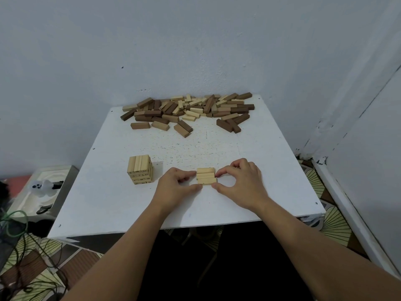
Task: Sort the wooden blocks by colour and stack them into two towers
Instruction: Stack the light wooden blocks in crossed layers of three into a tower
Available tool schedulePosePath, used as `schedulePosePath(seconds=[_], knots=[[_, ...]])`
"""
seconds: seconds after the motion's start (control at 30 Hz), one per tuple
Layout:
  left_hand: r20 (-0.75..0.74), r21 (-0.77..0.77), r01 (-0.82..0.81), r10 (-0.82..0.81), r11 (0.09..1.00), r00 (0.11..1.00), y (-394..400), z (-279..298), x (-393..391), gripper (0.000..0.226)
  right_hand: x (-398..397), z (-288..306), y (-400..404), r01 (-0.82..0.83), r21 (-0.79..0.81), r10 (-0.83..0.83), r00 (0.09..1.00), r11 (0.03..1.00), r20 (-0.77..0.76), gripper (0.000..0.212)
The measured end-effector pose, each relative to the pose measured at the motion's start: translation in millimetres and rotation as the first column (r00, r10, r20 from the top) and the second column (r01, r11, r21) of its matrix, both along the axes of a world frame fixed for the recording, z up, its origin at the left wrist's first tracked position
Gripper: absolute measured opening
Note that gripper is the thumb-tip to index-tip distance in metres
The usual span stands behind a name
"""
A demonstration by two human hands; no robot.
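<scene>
Three light wooden blocks point(206, 176) lie side by side in a row on the white table point(112, 200), near its front. My left hand point(175, 185) presses its thumb and fingertips against the row's left ends. My right hand point(240, 181) pinches the right ends the same way. A short tower of light blocks point(140, 169), several layers high, stands to the left of my hands. A loose pile of mixed light and dark brown blocks point(188, 110) spreads across the far edge of the table.
The table stands in a corner between pale walls. A low surface with a white plastic toy point(42, 187) sits at the left, with green and dark cables point(15, 227) on the patterned floor beneath.
</scene>
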State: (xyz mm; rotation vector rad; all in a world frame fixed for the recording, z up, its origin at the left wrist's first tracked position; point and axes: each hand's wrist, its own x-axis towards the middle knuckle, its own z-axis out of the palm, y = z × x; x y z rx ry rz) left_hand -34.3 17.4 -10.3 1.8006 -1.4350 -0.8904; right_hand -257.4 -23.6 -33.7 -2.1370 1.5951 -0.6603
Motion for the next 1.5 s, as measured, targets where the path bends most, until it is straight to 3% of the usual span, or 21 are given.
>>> schedulePosePath(seconds=[0.3, 0.6, 0.73, 0.87, 1.1, 1.23, 1.5], knots=[[-0.015, -0.073, -0.063, 0.062, 0.995, 0.998, 4, -2, -1, 0.026, -1, 0, 0, 0.006, 0.011, -0.006, 0.999, 1.000, 0.032, 0.029], [-0.036, -0.049, -0.053, 0.051, 0.997, 0.998, 3, -3, 0, 0.023, 0, 3, 2, -0.001, 0.011, 0.001, 0.998, 1.000, 0.069, 0.021], [-0.041, -0.045, -0.051, 0.050, 0.998, 0.998, 3, -3, 0, 0.024, -1, 1, 2, 0.008, 0.009, -0.009, 0.998, 1.000, 0.062, 0.028], [-0.030, -0.040, -0.036, 0.035, 0.999, 0.999, 0, -2, 1, 0.031, -1, 2, -1, 0.029, 0.020, -0.029, 1.000, 0.999, 0.002, 0.043], [-0.012, 0.054, 0.070, -0.070, 0.996, 0.997, -11, 8, 5, 0.069, 1, 16, -7, 0.001, 0.181, 0.027, 0.989, 0.983, -0.149, 0.081], [0.056, 0.118, 0.145, -0.152, 0.982, 0.987, -22, 12, 8, 0.081, 1, 24, -15, -0.038, 0.275, 0.086, 0.983, 0.961, -0.164, 0.070], [0.156, 0.235, 0.220, -0.260, 0.947, 0.953, -37, 24, 10, 0.069, 2, 26, -15, -0.045, 0.261, 0.082, 0.988, 0.964, -0.132, 0.060]])
